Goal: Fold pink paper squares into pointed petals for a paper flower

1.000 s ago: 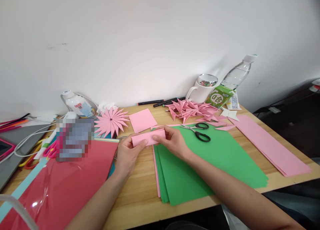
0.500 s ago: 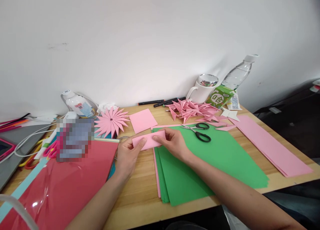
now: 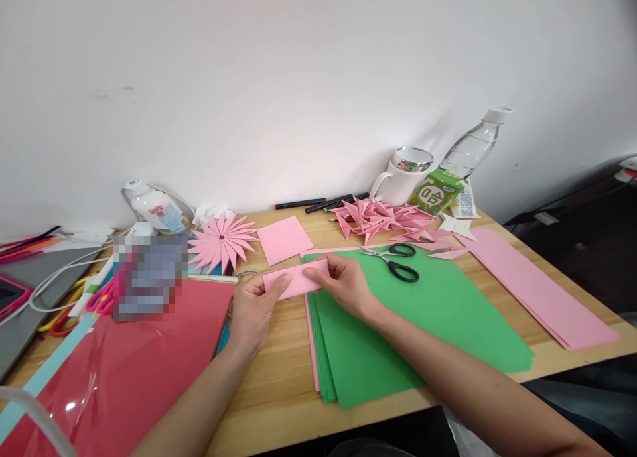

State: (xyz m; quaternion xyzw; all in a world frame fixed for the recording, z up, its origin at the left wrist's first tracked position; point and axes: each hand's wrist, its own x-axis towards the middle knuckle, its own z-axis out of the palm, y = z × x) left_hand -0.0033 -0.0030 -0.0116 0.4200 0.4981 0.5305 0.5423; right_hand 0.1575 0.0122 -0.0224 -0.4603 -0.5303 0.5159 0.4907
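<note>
A folded pink paper strip [image 3: 297, 279] is held just above the wooden table [image 3: 279, 384] by both hands. My left hand [image 3: 253, 311] pinches its left end, thumb on top. My right hand [image 3: 346, 284] pinches its right end, fingers curled round the edge. A stack of green sheets [image 3: 423, 324] lies under my right forearm. Beyond the strip lie a pink square [image 3: 283, 239] and a finished pink paper flower [image 3: 220, 241].
Black-handled scissors [image 3: 395, 261] rest on the green sheets. Folded pink points [image 3: 383, 221] are piled behind them, near a white mug [image 3: 405, 175], a green carton [image 3: 435, 192] and a water bottle [image 3: 472, 145]. Pink strips [image 3: 537, 288] lie right; red sheets [image 3: 114, 371] left.
The hands and the pink strip have shifted only slightly; the left thumb has slid a little along the strip's top. Nothing else moved.
</note>
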